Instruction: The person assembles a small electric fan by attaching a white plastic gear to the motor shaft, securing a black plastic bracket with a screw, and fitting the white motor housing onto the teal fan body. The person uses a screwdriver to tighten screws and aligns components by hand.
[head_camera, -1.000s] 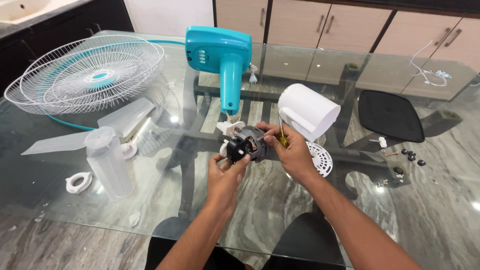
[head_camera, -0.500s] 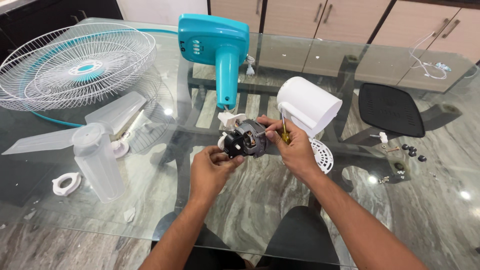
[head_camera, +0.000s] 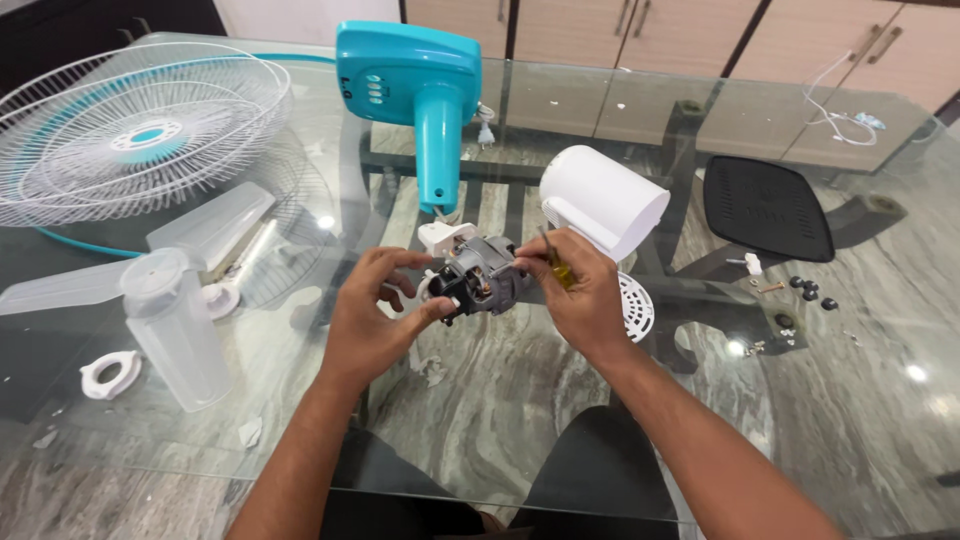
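A small fan motor (head_camera: 480, 277) with a grey metal body and black end piece is held just above the glass table (head_camera: 500, 400). My left hand (head_camera: 372, 318) grips its black end from the left, thumb against it. My right hand (head_camera: 580, 295) holds a screwdriver (head_camera: 557, 266) with a yellow-green handle, its tip against the motor's right side. A white motor cover (head_camera: 603, 201) lies just behind my right hand, and a round white vented cap (head_camera: 635, 305) shows beside it.
A teal fan base (head_camera: 415, 85) lies at the back. White wire guards (head_camera: 140, 135) sit far left, with a translucent blade (head_camera: 180, 290) and a white ring nut (head_camera: 108, 372). A black vented plate (head_camera: 767, 208), black knobs (head_camera: 808, 292) and screws lie right.
My left hand has lifted and shifted its grip, now cupping the motor's black end from the left. The view has slid slightly, and the motor sits a little more turned.
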